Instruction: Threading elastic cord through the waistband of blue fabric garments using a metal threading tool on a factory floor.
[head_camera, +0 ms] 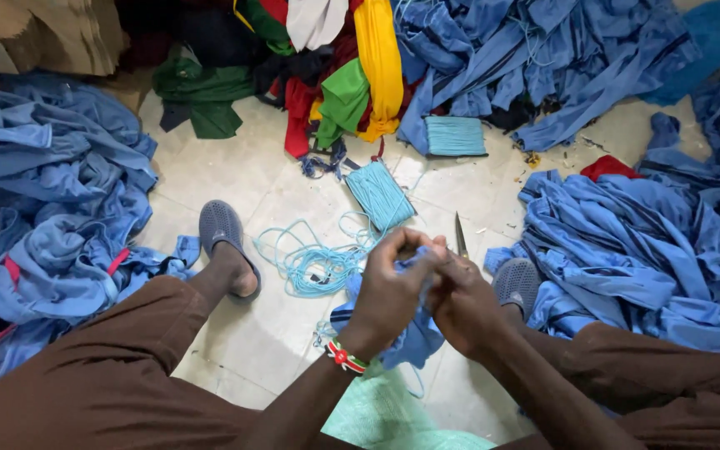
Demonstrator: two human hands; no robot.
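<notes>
Head view: two flat rectangular light-blue cord bundles (379,193) are lying at 12 o'clock from the hands. The left hand (389,292) and right hand (460,302) are meeting, fingers closed, pinching a blue fabric piece (414,337) at frame centre.

— Underfoot? Pale tiled floor (235,167).
— Just beyond the grip? Loose tangle of light blue cord (314,262), scissors (460,236), two wound cord hanks (379,193) further off.
— Either side? Heaps of blue cloth (643,242); coloured cloth (335,92) far beyond.
</notes>
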